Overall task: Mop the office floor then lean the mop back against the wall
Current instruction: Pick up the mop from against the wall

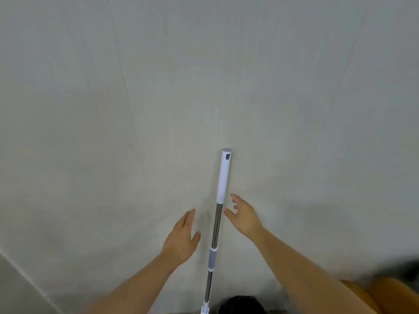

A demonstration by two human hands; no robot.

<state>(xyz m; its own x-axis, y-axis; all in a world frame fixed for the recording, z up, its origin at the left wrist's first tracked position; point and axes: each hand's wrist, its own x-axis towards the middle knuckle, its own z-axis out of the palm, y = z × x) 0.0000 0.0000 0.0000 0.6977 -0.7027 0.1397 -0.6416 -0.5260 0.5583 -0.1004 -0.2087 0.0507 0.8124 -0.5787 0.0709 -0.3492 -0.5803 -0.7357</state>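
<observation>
While the left hand (181,239) and right hand (243,217) flank the mop (223,177) without touching it, fingers (190,216) straight and apart, its handle stands nearly upright, top end against the wall (158,87).

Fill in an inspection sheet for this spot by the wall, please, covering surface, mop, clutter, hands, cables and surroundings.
Surface: pale wall with faint seams.
Job's things: mop leaning, top seemingly against the wall; head out of view.
Clutter: dark object at bottom edge, unclear.
Hands: left hand and right hand open, either side of the pole, neither gripping it.
Cables: nothing seen.
Surroundings: blurred orange shape, lower right.
</observation>
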